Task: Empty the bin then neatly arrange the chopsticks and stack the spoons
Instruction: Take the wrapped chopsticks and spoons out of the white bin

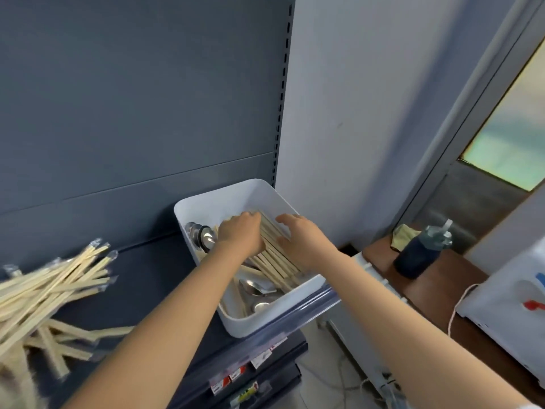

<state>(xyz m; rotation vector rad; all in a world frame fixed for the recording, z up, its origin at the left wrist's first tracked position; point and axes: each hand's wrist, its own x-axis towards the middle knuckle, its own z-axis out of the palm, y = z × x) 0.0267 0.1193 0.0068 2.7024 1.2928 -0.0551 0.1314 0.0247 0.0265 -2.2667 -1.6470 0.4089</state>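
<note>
A white plastic bin [265, 320] stands at the right end of a dark grey shelf [153, 278]. Inside it lie wrapped wooden chopsticks [274, 261] and several metal spoons [256, 286], with more spoons [200, 234] at its far left corner. Both hands are down in the bin. My left hand [240, 233] curls over the far end of the chopstick bundle. My right hand [298, 239] lies on the bundle's right side with fingers spread and bent. A loose heap of wrapped chopsticks [50, 293] lies on the shelf at the left.
The shelf's grey back panel [132, 98] rises behind the bin. To the right stand a brown table [442, 287] with a dark water bottle [418, 252], a yellow cloth [404, 234] and a white bag [513, 308]. Price labels [236, 376] line lower shelf edges.
</note>
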